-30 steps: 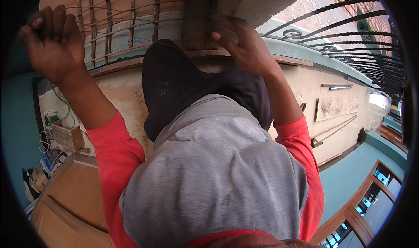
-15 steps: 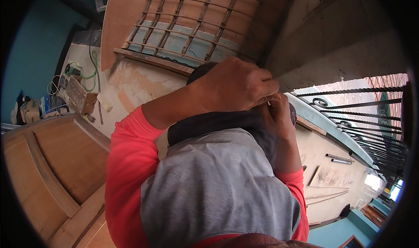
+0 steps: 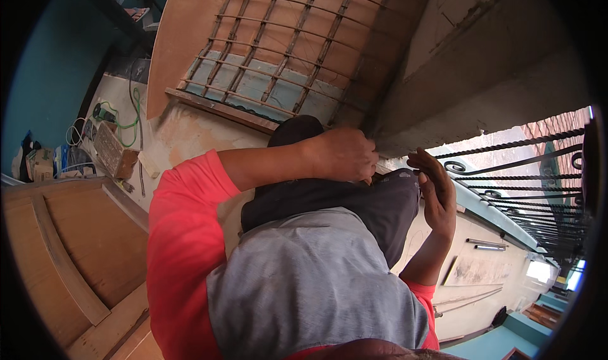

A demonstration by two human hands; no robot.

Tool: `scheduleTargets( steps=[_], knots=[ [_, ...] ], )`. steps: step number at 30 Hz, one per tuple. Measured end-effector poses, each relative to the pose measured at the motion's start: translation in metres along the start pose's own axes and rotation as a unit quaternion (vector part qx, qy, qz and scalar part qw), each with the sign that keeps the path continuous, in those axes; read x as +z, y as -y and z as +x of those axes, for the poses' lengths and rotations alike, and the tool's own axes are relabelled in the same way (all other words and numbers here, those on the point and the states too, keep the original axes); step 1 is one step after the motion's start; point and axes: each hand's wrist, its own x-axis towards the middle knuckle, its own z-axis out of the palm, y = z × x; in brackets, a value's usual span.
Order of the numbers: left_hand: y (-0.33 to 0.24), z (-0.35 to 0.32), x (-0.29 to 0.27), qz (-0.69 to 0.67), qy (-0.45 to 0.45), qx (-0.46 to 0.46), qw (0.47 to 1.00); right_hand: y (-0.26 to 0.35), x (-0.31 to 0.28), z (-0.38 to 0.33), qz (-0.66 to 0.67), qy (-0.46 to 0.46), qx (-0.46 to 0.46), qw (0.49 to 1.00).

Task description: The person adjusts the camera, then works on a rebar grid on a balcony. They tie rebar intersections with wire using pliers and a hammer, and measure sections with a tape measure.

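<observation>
My left hand (image 3: 347, 155) is closed over my dark-trousered legs (image 3: 329, 195), its back toward me. Its fingertips are mostly hidden, and I cannot make out what they hold. Apart from it, my right hand (image 3: 437, 192) is raised beside my knee with fingers and thumb spread and nothing visible in them. Ahead stands a grid of tied thin rods (image 3: 272, 46) in front of a panel, with a wooden strip (image 3: 221, 110) along its foot. A grey, concrete-like beam (image 3: 481, 94) slants close past both hands.
Twisted black metal railing (image 3: 519, 145) runs along the right. On the floor at right lie metal tubes (image 3: 487, 243) and a flat board (image 3: 478, 271). At left are a wooden panelled piece (image 3: 82, 252), a wooden box (image 3: 115, 151) and a green cord (image 3: 136, 116).
My hands were together and have come apart. The right hand has opened and moved right; the left has moved slightly left and down, still closed. The view has shifted a little.
</observation>
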Motion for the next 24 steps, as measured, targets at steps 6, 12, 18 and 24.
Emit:
scheduleTargets(
  steps=[6,12,18,24],
  knots=[
    [-0.036,0.037,0.023,-0.007,0.124,0.116,0.985,0.039,0.043,0.061,0.006,0.15,0.098,0.984],
    [-0.047,0.039,0.039,-0.03,0.168,0.162,0.972,0.02,0.062,0.082,0.357,0.125,0.136,0.915],
    [-0.038,0.019,0.016,-0.112,-0.154,0.203,0.96,0.014,0.071,0.081,0.297,0.025,0.147,0.943],
    [-0.017,-0.011,-0.002,-0.359,-0.363,-0.375,0.774,0.006,0.082,0.083,0.214,-0.017,0.074,0.974]
  ],
)
